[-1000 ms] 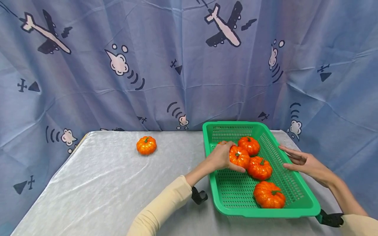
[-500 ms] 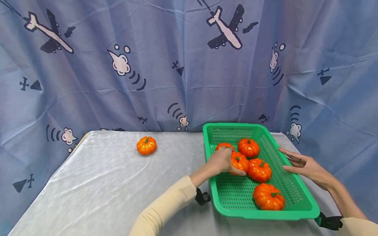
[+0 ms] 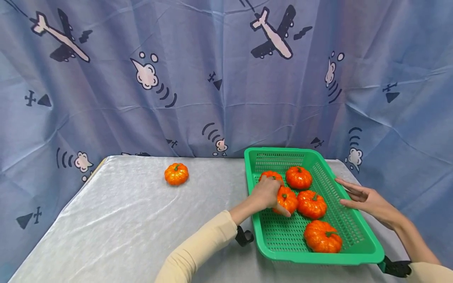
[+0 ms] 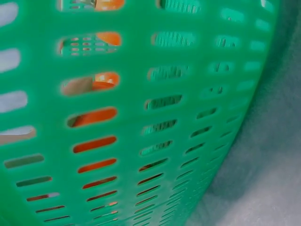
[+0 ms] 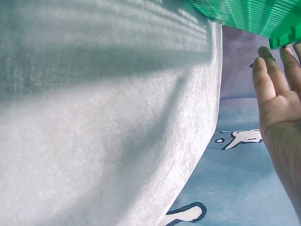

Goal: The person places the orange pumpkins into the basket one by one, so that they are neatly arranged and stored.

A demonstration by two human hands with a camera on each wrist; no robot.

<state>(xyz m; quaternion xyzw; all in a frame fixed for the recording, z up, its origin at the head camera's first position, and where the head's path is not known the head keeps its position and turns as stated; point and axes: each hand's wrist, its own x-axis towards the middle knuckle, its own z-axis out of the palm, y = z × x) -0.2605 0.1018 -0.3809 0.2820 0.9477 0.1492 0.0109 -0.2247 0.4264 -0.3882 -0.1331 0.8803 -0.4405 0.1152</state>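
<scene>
My left hand [image 3: 266, 193] reaches over the left rim of a green plastic basket [image 3: 260, 232]. Its thumb and fingers are around a small shiny orange pumpkin [image 3: 287, 199] low inside. Partly behind that hand is another pumpkin [image 3: 270, 175]. Beside them lie a pumpkin [image 3: 299, 178] farther back, one [image 3: 312, 204] to the right and one [image 3: 323, 236] near the front. At the basket's right rim my right hand [image 3: 369, 202] has its fingers extended along the outside; the right wrist view shows the fingertips [image 5: 263, 63] close to the basket's edge. Through the slotted wall [image 4: 131, 108], orange shows in the left wrist view.
One more small pumpkin [image 3: 176, 174] sits alone at the back of the table, left of the basket. A whitish cloth [image 3: 124, 220] covers the table. Behind it hangs a blue curtain [image 3: 191, 59] with airplane prints.
My left hand has lowered the pumpkin it holds slightly toward the basket's front, uncovering more of the pumpkin behind. The right hand stays at the rim.
</scene>
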